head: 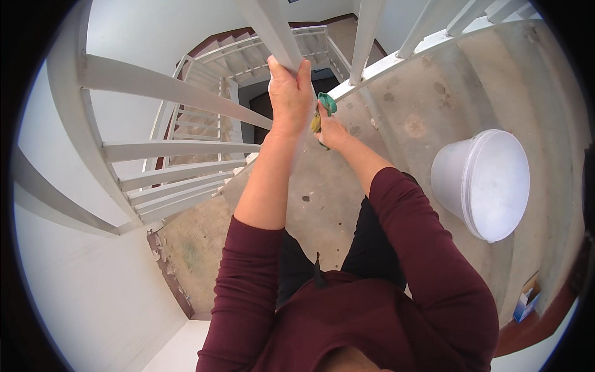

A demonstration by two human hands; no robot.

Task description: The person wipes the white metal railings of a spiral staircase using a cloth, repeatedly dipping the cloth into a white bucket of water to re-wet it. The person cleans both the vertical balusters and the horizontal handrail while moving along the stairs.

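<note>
My left hand is closed around a thick white railing post, thumb and fingers on either side of it. Lower and to the right, my right hand holds a green and yellow cloth, bunched beside the post. Part of the cloth is hidden behind my fingers. White balusters of the stair railing run off to the left, and others rise at the upper right.
A white plastic bucket stands on the concrete steps at the right. Farther down right lies an open cardboard box. Beyond the railing, the stairwell drops to lower flights. A white wall borders the landing at lower left.
</note>
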